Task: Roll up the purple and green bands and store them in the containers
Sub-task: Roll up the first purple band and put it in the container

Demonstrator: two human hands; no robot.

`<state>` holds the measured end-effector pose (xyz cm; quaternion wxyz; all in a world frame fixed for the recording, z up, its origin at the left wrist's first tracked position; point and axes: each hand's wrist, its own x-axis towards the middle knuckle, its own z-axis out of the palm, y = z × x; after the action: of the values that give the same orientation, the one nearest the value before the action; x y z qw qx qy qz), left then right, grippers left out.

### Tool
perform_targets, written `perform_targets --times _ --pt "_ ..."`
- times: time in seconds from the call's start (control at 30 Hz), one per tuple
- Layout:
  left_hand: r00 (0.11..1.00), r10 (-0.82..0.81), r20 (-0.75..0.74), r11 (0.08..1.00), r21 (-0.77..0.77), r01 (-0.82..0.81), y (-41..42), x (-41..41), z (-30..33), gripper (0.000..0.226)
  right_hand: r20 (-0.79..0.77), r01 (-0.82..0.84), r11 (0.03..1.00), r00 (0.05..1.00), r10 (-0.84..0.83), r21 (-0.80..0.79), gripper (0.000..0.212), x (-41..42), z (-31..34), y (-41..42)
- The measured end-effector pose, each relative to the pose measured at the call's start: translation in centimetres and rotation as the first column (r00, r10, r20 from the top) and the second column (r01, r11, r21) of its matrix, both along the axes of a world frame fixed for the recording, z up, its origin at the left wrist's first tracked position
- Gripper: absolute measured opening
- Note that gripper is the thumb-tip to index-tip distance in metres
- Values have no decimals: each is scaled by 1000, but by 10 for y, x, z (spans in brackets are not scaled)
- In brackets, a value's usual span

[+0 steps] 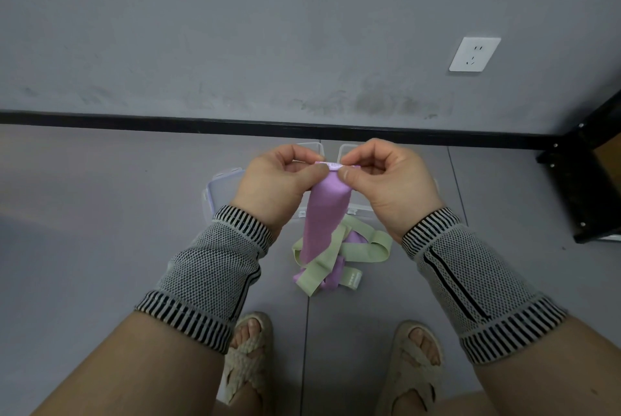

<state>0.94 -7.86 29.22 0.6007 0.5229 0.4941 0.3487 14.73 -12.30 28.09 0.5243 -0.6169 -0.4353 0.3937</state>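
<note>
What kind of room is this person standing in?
Probably a plain indoor workroom: a grey floor, a scuffed grey wall with a white power socket low down, and a black metal frame in the corner.

I see purple band [324, 214] hanging from small rolled top end, above green band [353, 247] lying tangled on floor; clear containers [223, 192] just beyond green band.

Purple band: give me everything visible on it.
The purple band is a flat, smooth, stretchy-looking lilac strip. Its top end is pinched between the left hand and right hand, where a small roll seems started. It hangs down to the floor, its lower length tangled with the green band. Clear containers lie behind it.
</note>
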Motion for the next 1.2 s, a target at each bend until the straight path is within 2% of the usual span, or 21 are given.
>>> perform_targets --times 0.23,0.4,0.77,0.93,1.13,1.2 --pt "1000 16 22 999 40 -16 0 -2 1 14 -53 -11 999 999 9 -43 13 2 -1 0" --pt "999 29 -14 1000 -5 -30 3 0 -5 6 -104 33 999 994 -35 -19 13 1 -2 1" --pt "998 42 -46 996 79 -38 2 0 -4 5 -20 15 999 1000 -14 42 23 -3 -1 1" --pt "998 -4 -58 995 96 10 3 -4 -6 13 -56 -35 999 998 34 -16 11 0 0 0" --pt "994 -68 -88 991 113 78 2 -2 -10 18 27 -119 988 992 122 -102 9 1 -4 1" --pt "981 -92 -172 986 119 113 1 -2 -12 20 21 -94 988 995 98 -119 8 1 -5 1"
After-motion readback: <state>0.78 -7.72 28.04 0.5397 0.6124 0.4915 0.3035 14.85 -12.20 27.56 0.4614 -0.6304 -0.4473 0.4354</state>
